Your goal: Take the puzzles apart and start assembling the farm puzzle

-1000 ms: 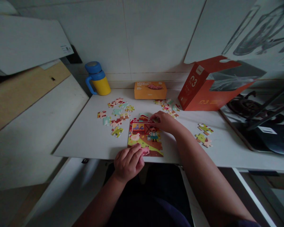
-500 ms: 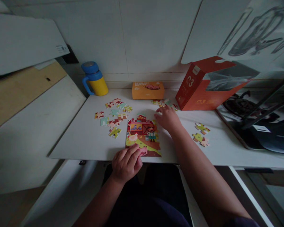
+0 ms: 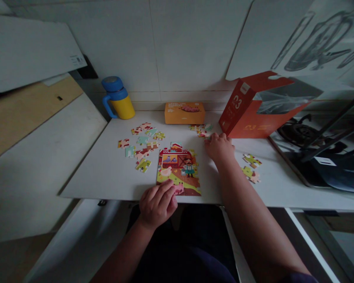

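Observation:
A partly assembled jigsaw puzzle (image 3: 177,171) with a red barn, a hen, a pig and a farmer lies at the table's front edge. My left hand (image 3: 157,202) rests on its lower left corner, fingers together and curled over the edge. Up and to the right, my right hand (image 3: 220,147) is bent down over loose puzzle pieces (image 3: 201,129) beside the red box. Its fingers are curled and their tips are hidden, so whatever they pinch does not show. More loose pieces (image 3: 143,165) lie scattered left of the puzzle, and a few pieces (image 3: 250,167) lie to the right.
An orange puzzle box (image 3: 184,114) stands against the wall. Left of it is a blue and yellow flask (image 3: 122,100). At the right stand an open red box (image 3: 247,110) with clear plastic inside and a gas stove (image 3: 301,133). White boards (image 3: 35,55) lean at the left.
My right hand has left the puzzle's upper right edge and moved right to the loose pieces near the red box. My left hand stays on the puzzle. The view has shifted slightly.

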`<action>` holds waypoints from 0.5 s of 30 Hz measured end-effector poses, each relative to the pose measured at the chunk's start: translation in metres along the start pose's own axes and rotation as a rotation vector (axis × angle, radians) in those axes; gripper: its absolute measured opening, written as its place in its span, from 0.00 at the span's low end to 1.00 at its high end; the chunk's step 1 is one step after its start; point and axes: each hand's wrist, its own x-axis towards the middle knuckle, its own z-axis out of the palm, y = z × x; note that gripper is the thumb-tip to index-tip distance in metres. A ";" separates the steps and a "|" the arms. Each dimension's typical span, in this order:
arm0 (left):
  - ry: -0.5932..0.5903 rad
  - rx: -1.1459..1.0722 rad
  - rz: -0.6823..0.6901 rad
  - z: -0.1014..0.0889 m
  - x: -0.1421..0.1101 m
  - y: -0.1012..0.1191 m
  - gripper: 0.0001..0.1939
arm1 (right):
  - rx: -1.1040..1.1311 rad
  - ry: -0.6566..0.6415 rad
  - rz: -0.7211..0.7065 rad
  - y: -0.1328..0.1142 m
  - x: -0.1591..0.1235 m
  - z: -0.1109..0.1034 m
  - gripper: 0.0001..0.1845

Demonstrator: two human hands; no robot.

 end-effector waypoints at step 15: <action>-0.006 -0.006 0.005 0.000 0.000 -0.001 0.15 | -0.004 0.050 0.038 0.025 0.018 0.013 0.35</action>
